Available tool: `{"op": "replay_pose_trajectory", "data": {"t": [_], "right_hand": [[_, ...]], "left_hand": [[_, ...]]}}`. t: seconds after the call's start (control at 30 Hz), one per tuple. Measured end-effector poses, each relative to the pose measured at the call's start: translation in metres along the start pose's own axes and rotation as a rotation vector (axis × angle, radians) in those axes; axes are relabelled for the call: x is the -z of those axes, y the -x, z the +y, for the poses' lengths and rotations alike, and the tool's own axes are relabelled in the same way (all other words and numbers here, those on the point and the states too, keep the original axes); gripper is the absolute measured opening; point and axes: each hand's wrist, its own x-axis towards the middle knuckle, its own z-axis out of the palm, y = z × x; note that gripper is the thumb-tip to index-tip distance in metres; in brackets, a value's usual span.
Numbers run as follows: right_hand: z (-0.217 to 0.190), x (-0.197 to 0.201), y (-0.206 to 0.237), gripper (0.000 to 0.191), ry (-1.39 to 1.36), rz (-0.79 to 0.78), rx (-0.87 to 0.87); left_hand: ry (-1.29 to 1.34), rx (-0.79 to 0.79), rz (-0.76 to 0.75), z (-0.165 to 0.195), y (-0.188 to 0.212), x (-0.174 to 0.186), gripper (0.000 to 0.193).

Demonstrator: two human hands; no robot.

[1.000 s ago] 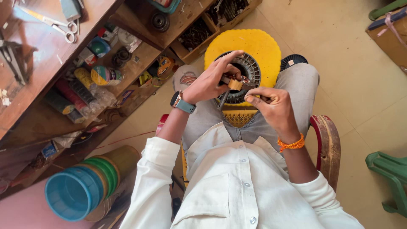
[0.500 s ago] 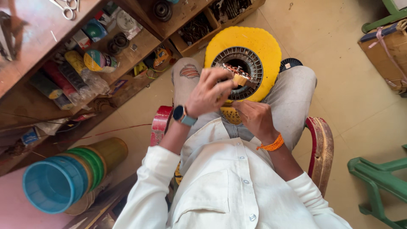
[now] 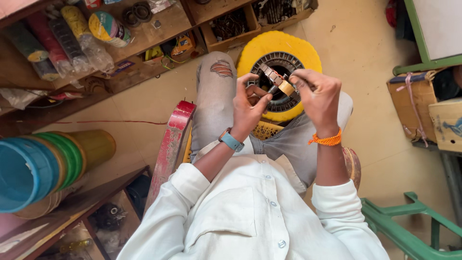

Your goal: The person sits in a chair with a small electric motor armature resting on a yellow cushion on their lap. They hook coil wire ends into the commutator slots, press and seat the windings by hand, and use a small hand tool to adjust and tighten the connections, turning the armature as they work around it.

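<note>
Pinching a small tan-tipped tool (image 3: 281,85) together, the left hand (image 3: 250,108) and right hand (image 3: 317,96) hover over the yellow-rimmed stator (image 3: 308,55) on the lap

Yellow disc (image 3: 308,50), orange wristband (image 3: 326,140), white shirt (image 3: 250,216)

The person wears a white long-sleeved button-up cotton shirt (image 3: 250,216) with small pale buttons down the front and a chest pocket at nine o'clock of them; both sleeves are rolled back to the forearm. A blue-strapped wristwatch (image 3: 231,141) circles the left wrist, a braided orange thread band (image 3: 326,140) the right. The legs are in faded light-grey denim jeans (image 3: 214,103), ripped open at the left knee.
</note>
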Motion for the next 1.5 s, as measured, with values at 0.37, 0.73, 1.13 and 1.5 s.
{"op": "replay_pose_trajectory", "data": {"t": [0.37,0.73,1.13,1.5], "right_hand": [[0.058,-0.004,-0.009,0.014,-0.370,0.098,-0.379],[0.080,0.022,0.029,0.014,-0.627,0.199,-0.686],[0.014,0.004,0.058,0.017,-0.426,0.065,-0.497],[0.010,-0.059,0.067,0.010,0.176,0.046,-0.008]], "left_hand": [[-0.477,-0.184,0.141,-0.006,-0.015,-0.035,0.038],[-0.916,-0.816,-0.670,0.055,-0.066,0.004,0.068],[-0.687,-0.506,-0.916,0.062,-0.106,0.015,0.101],[-0.724,-0.544,-1.018,0.087,-0.111,0.017,0.079]]}}
